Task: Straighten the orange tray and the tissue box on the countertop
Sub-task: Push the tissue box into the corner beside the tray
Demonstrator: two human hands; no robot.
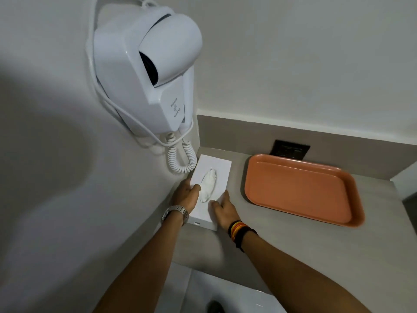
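A white tissue box (220, 171) with a tissue poking from its slot lies on the grey countertop (293, 240), close to the left wall. My left hand (186, 196) grips the box's left side, thumb on its top. Against the box's right side rests my right hand (223, 210), fingers on the top edge. The box is held between both hands. The orange tray (302, 188) lies empty to the right of the box, apart from both hands, slightly skewed to the back wall.
A white wall-mounted hair dryer (149, 71) hangs on the left wall, its coiled cord (180, 159) dangling just behind the box. A dark socket plate (290, 151) sits on the backsplash behind the tray. A white basin (225, 297) lies below the counter's front edge.
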